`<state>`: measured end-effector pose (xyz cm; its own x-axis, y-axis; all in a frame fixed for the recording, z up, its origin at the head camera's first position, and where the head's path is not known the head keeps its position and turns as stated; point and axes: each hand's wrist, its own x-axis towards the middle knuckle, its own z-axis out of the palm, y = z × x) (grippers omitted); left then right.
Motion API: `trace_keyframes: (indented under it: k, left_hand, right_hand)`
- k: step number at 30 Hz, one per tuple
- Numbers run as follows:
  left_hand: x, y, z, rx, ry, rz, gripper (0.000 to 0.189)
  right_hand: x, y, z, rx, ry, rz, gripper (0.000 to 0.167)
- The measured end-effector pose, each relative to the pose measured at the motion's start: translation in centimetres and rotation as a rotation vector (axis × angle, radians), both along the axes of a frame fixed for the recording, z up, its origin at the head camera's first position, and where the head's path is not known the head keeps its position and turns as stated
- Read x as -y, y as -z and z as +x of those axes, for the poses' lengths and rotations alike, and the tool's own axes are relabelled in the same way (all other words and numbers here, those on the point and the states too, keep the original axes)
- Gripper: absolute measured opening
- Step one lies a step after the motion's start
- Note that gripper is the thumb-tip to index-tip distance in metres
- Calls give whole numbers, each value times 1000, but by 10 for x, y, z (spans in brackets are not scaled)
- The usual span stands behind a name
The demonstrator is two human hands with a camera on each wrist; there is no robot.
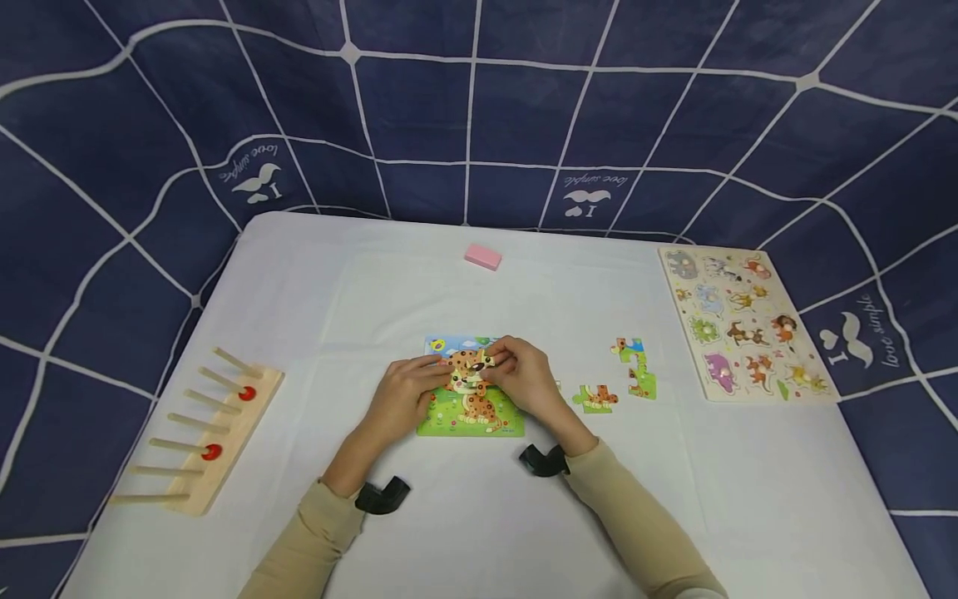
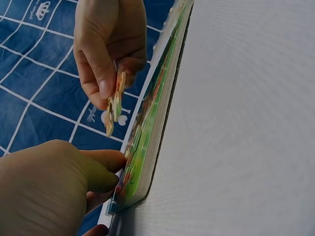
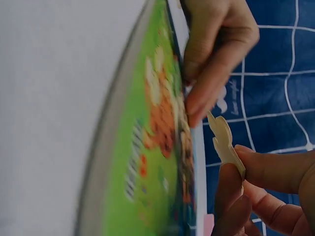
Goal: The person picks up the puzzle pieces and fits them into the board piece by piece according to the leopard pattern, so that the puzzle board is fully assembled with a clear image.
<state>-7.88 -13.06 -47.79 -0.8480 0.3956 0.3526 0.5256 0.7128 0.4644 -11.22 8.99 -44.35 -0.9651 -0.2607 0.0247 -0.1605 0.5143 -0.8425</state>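
Observation:
A jigsaw board (image 1: 441,426) with a spotted cat on green grass lies in front of me. My left hand (image 1: 398,398) is at its left side, fingertips touching the board's face in the left wrist view. Above the board, my right hand (image 1: 527,381) pinches a wooden puzzle piece (image 3: 225,142) between thumb and fingers. That piece is held up off the board, its bare wood back showing in the right wrist view. The hands hide part of the picture, so I cannot tell which spots have pieces.
To the right lie joined loose pieces (image 1: 597,399) and another group of pieces (image 1: 640,370). An animal peg puzzle (image 1: 692,333) is at the far right. A pink block (image 1: 483,257) sits behind the board. A wooden peg rack (image 1: 238,445) with red beads stands left.

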Motion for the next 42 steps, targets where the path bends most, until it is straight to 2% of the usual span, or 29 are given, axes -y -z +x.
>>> trace_keyframes:
  k: [13,18,26,34,42]
  left_hand:
    - [-2,-5,2,11,-16,-36,27]
    - [-3,-6,4,0,-14,-54,25]
    - [-5,-6,5,11,-3,-37,23]
    - [-6,-2,5,-1,0,-67,26]
    - [-6,1,5,37,-7,-86,28]
  right_hand:
    - [10,9,2,-49,-36,46,22]
    - [13,10,5,-76,-59,107,22]
    - [16,9,7,-110,-49,199,23]
    - [15,10,8,-128,-48,255,22]
    - [15,12,9,-148,-41,298,18]
